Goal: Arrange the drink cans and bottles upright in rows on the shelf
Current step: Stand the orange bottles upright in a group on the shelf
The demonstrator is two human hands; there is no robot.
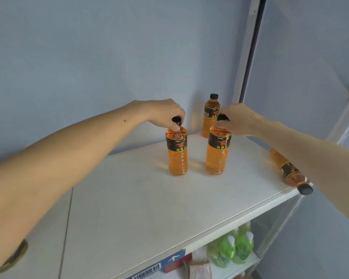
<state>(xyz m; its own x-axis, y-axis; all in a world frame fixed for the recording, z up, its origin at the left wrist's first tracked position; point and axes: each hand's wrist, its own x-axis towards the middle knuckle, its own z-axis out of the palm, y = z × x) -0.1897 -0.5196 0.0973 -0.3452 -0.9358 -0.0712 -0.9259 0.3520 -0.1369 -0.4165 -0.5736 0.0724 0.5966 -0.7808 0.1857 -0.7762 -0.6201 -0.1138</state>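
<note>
Walls: pale blue-grey wall (89,57) behind and to the right of a white shelf (149,198), with a white upright frame (248,57) running up at the back right corner.
Shelf top: four orange drink bottles with black caps and black labels; three stand upright, one lies down.
Left hand (165,111): reaches in from the left, fingers curled down over the cap of the left bottle (177,156) and pinching it; the thumb lies against the neck.
Left bottle: upright near the middle of the shelf top, its base on the board.
Right hand (238,119): reaches in from the right, fingers curled round the cap and neck of the right bottle (218,154), gripping it.
Right bottle: upright just beside the left bottle, apart from it, base on the board.
Back bottle (210,115): upright near the wall, behind the right bottle, untouched.
Lying bottle (290,170): on its side at the right edge of the shelf, cap pointing toward the front corner and past the edge, partly hidden by the right forearm.
Lower shelf: green bottles (236,248) with white caps, and a blue and red box (169,262) beside some packets.
</note>
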